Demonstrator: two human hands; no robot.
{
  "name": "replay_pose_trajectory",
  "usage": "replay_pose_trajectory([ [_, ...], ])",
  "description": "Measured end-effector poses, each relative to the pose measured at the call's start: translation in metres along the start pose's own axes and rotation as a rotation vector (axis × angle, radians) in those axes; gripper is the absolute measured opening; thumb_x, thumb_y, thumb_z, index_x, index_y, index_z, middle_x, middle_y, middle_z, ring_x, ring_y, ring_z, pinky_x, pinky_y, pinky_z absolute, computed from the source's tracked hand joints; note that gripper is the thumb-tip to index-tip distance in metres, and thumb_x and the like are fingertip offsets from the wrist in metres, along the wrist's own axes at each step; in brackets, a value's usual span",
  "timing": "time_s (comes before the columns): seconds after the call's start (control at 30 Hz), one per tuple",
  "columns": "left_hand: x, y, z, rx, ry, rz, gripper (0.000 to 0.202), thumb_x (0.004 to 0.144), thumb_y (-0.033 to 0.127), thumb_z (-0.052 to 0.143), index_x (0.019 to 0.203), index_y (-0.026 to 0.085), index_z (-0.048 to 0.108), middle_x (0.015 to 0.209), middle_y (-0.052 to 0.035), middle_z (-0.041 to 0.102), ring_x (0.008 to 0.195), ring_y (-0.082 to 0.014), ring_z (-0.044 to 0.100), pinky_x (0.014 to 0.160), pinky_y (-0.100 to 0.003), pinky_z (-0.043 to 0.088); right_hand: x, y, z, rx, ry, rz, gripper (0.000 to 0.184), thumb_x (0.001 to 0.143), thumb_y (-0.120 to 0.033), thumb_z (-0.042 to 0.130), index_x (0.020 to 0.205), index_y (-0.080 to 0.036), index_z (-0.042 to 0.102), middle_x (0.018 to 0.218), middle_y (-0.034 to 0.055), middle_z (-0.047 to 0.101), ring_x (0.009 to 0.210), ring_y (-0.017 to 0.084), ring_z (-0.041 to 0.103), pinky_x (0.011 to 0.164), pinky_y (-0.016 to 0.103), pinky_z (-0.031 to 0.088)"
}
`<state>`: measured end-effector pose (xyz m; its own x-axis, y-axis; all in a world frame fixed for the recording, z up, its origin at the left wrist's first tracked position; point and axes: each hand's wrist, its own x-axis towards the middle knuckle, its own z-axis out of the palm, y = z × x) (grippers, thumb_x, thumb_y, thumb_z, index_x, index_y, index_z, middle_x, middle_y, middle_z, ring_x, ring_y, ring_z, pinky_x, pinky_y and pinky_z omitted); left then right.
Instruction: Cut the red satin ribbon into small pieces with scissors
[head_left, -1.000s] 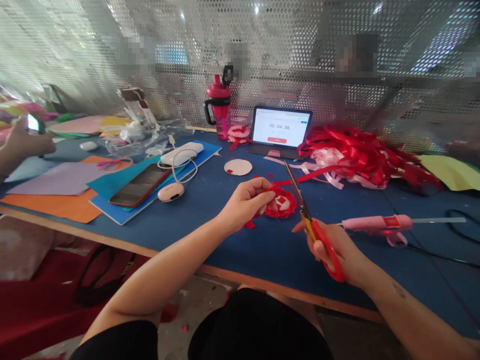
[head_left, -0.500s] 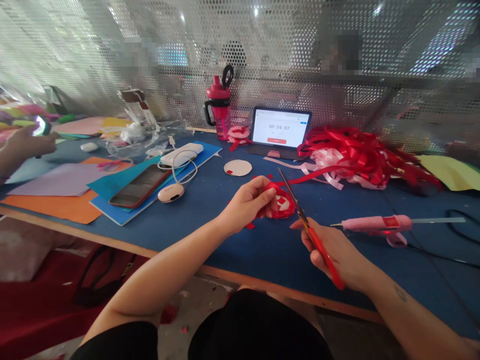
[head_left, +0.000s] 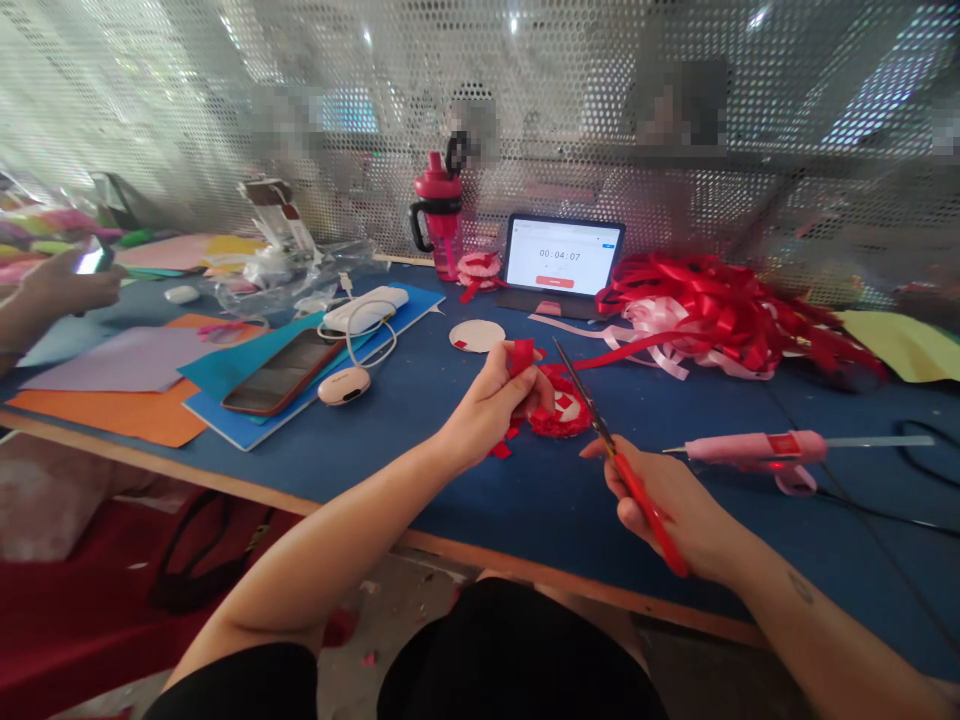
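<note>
My left hand (head_left: 491, 403) pinches a short piece of red ribbon (head_left: 523, 355) just left of a red ribbon rosette (head_left: 561, 408) with a white centre, which lies on the blue table (head_left: 465, 480). My right hand (head_left: 664, 505) grips red-handled scissors (head_left: 622, 465); their closed blades point up and left over the rosette. A long red ribbon strip (head_left: 622, 352) runs from near the scissor tip to the ribbon pile.
A pile of red and pink ribbon (head_left: 712, 310), a tablet showing a timer (head_left: 562, 255), a pink glue gun (head_left: 757, 447), a white card disc (head_left: 476, 335), a pink bottle (head_left: 437, 215), a phone (head_left: 281, 368) on coloured paper sheets. Another person's hand (head_left: 64, 290) holds a phone at far left.
The scissor blades have closed and swung left over the rosette. My left hand has lifted a cut-off piece of red ribbon up from the rosette.
</note>
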<state>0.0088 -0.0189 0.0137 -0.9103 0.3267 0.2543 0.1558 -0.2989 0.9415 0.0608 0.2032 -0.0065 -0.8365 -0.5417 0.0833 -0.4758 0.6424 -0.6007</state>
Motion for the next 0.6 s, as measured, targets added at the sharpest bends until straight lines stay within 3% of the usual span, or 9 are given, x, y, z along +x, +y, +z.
replay_pose_trajectory([
  [0.17, -0.0004, 0.0026, 0.0002, 0.020, -0.011, -0.033, 0.021, 0.087, 0.027, 0.051, 0.083, 0.020, 0.032, 0.064, 0.0010, 0.065, 0.044, -0.0041, 0.046, 0.044, -0.015, 0.031, -0.0006, -0.0016, 0.0000, 0.017, -0.011, 0.023, 0.038, 0.087, -0.046, 0.045, 0.115, -0.019, 0.047, 0.076, 0.0030, 0.056, 0.061, 0.017, 0.055, 0.054, 0.026, 0.041],
  [0.37, 0.0010, 0.0062, -0.0022, 0.053, 0.084, -0.100, 0.026, 0.079, 0.036, 0.064, 0.078, 0.015, 0.048, 0.062, -0.0009, 0.065, 0.043, -0.0048, 0.052, 0.038, -0.014, 0.032, -0.0007, -0.0035, 0.0001, 0.026, -0.010, 0.048, 0.040, 0.085, -0.045, 0.046, 0.114, -0.018, 0.047, 0.079, 0.0046, 0.057, 0.063, 0.018, 0.056, 0.054, 0.027, 0.041],
  [0.6, -0.0011, 0.0087, -0.0006, 0.038, 0.031, -0.141, 0.020, 0.074, 0.028, 0.068, 0.070, 0.013, 0.054, 0.053, -0.0004, 0.064, 0.035, -0.0006, 0.037, 0.036, -0.015, 0.023, -0.0006, -0.0016, 0.0023, -0.019, -0.020, 0.040, 0.038, 0.085, -0.048, 0.048, 0.110, -0.020, 0.046, 0.070, -0.0001, 0.052, 0.057, 0.017, 0.051, 0.051, 0.026, 0.036],
])
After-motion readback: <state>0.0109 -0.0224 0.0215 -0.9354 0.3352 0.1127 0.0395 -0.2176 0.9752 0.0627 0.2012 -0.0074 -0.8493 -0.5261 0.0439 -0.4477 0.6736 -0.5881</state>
